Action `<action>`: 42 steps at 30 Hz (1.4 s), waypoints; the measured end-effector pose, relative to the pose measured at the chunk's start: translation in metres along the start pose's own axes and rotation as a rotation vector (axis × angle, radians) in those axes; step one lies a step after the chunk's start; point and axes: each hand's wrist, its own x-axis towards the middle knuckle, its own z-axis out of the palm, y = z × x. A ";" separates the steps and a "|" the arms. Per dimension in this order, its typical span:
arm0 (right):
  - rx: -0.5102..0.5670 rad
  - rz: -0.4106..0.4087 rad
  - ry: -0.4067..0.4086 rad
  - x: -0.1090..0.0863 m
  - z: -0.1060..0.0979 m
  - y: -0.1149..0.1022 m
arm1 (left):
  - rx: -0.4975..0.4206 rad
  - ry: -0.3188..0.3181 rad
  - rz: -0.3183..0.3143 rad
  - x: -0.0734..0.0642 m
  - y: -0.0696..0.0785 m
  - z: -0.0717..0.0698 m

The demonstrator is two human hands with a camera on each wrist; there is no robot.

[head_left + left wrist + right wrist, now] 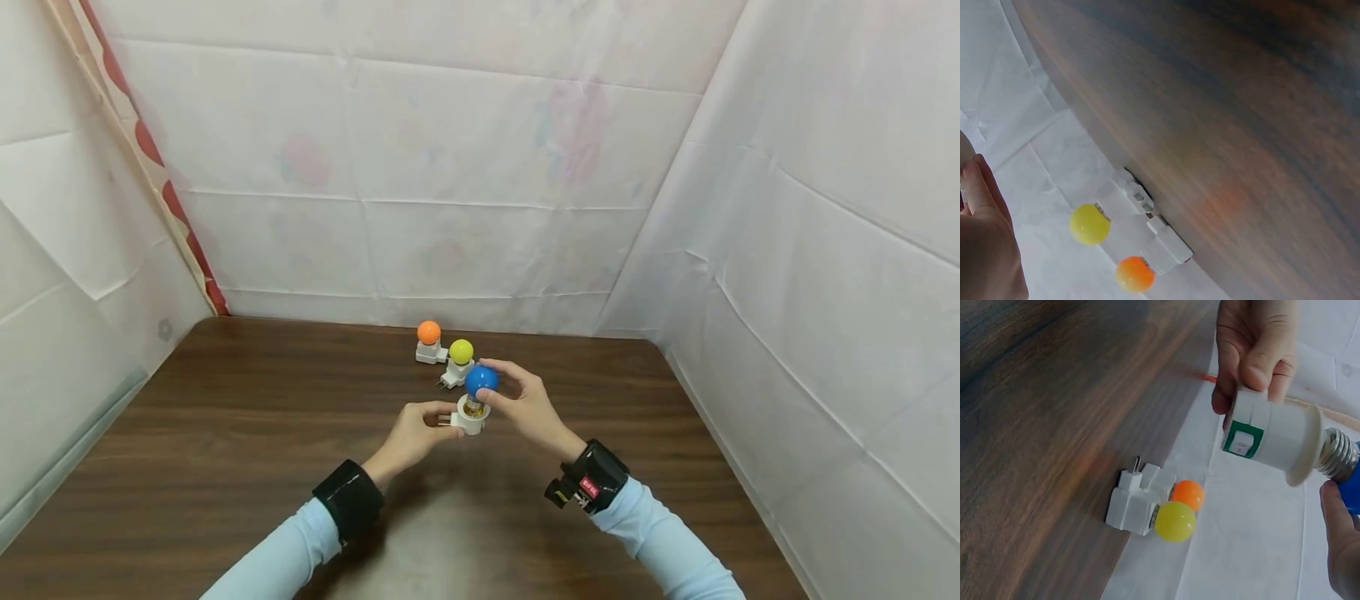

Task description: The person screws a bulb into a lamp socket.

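Note:
My left hand (416, 435) pinches a white plug-in lamp socket (468, 421) by its plug end, above the table. In the right wrist view the socket (1279, 434) shows a green-framed switch on its side. Between thumb and fingers, my right hand (528, 407) holds a blue light bulb (481, 380) over the socket's mouth. The bulb's metal screw base (1337, 455) is at the socket's opening, with most of its thread still showing outside. In the left wrist view only part of the left hand (988, 231) appears, at the left edge.
Beyond the hands stand two white plug sockets with bulbs, one yellow bulb (461, 352) and one orange bulb (429, 332). They sit close together near the back of the brown wooden table (247, 417). White sheeting (465, 167) hangs behind and at both sides.

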 end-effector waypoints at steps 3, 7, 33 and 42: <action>-0.003 0.025 -0.019 -0.001 0.003 0.002 | 0.004 -0.020 0.008 0.000 0.001 0.000; -0.003 0.056 -0.040 -0.004 0.006 0.004 | 0.007 -0.019 0.014 0.000 0.001 0.001; 0.020 0.033 -0.207 -0.002 -0.002 0.007 | 0.025 -0.022 0.037 -0.002 -0.005 0.000; -0.006 0.036 -0.202 -0.002 -0.003 0.007 | 0.000 -0.049 0.035 -0.004 0.005 -0.001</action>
